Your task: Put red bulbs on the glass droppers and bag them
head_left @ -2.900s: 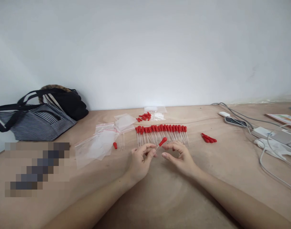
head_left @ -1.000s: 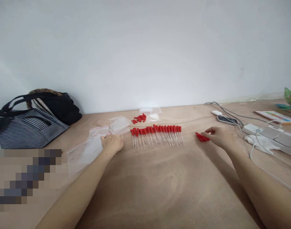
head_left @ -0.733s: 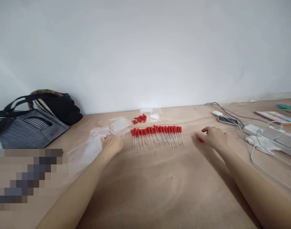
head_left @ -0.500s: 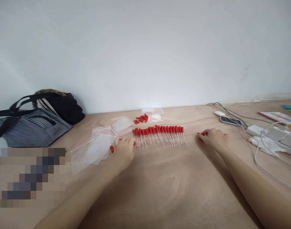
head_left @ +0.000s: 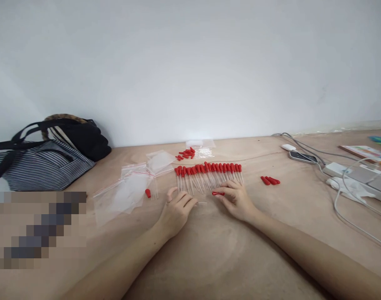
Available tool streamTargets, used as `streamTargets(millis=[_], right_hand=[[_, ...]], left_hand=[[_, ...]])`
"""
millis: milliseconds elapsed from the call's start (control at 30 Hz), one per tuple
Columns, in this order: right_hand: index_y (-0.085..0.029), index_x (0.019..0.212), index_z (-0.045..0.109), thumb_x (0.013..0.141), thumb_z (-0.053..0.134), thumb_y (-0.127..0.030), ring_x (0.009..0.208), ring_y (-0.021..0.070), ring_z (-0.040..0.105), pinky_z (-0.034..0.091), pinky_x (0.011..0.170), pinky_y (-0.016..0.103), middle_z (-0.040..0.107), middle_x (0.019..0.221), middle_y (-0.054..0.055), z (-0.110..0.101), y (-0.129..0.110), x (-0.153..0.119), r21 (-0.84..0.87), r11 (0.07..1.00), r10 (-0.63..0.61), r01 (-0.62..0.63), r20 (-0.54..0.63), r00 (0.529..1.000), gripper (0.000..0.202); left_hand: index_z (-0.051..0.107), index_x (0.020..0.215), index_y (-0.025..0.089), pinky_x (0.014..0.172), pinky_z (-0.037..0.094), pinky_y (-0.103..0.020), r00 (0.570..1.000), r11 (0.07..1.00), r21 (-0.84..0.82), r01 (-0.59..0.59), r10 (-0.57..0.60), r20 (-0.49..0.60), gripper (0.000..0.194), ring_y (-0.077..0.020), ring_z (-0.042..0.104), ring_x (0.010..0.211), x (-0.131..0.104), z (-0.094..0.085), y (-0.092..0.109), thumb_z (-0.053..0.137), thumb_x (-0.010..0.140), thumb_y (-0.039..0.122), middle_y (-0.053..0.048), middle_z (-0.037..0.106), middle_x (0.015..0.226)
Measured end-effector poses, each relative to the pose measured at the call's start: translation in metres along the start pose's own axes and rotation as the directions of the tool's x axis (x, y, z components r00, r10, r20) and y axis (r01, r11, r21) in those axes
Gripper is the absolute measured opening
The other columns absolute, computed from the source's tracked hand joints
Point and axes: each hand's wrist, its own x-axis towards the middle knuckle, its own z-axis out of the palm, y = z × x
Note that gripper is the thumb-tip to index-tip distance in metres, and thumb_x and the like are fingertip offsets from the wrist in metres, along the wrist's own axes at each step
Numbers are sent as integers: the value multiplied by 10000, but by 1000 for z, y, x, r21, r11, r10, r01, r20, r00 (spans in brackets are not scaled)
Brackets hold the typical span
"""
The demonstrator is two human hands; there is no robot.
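Note:
My left hand (head_left: 177, 211) is closed on a thin clear tube (head_left: 202, 203) that points right. Facing it, my right hand (head_left: 237, 201) pinches a red rubber bulb (head_left: 218, 193), which lies sideways a little apart from the tube's tip. Just beyond both hands is a row of droppers (head_left: 209, 168) with red bulbs and clear stems. A loose red bulb (head_left: 148, 193) and a few clear tubes (head_left: 155, 191) lie left of my left hand. Several red bulbs (head_left: 270, 180) rest to the right of my right hand.
Clear zip bags (head_left: 115, 200) lie at left. Small red bulbs (head_left: 188, 153) sit beside a bag of tubes (head_left: 204, 152) near the wall. A striped bag (head_left: 46, 164) stands far left. At right are a phone (head_left: 303, 157), cables and a power strip (head_left: 377, 183).
My left hand has moved right and nearer, now with a tube. My right hand has left the bulbs on the right and moved left with one red bulb.

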Motion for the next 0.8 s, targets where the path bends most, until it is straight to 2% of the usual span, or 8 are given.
streamTargets(millis=[167, 267, 667, 800], right_hand=[[-251, 876, 640, 820, 516, -259, 798, 171, 547, 346, 767, 357, 651, 848, 22, 11, -11, 3, 88, 996, 2, -6, 46, 999, 136], [-256, 854, 636, 817, 528, -251, 800, 171, 545, 320, 779, 368, 665, 841, 10, 11, -13, 1, 119, 993, -20, 9, 93, 995, 115], [-265, 879, 623, 809, 537, -235, 818, 165, 540, 291, 777, 366, 666, 878, -6, 10, -13, -1, 120, 991, -82, 65, 137, 987, 115], [-245, 848, 609, 816, 521, -235, 821, 158, 547, 291, 815, 375, 671, 829, -10, 10, -12, 1, 144, 985, -122, 98, 164, 979, 94]], left_hand=[[585, 794, 203, 910, 193, -387, 999, 999, -33, 38, -38, 10, 178, -142, 563, 770, -1, 1, 0, 428, 867, 162, 20, 639, 721], [582, 787, 204, 908, 188, -392, 999, 998, -44, 44, -44, 9, 193, -138, 561, 749, 0, 1, 0, 414, 875, 167, 22, 638, 716], [591, 812, 216, 909, 175, -415, 999, 998, -48, 30, -30, 12, 238, -128, 563, 701, -1, -1, 0, 387, 851, 99, 18, 641, 711], [593, 807, 214, 907, 182, -412, 1000, 999, -51, 17, -16, 26, 265, -120, 554, 669, -1, -2, 0, 362, 849, 93, 14, 631, 696]])
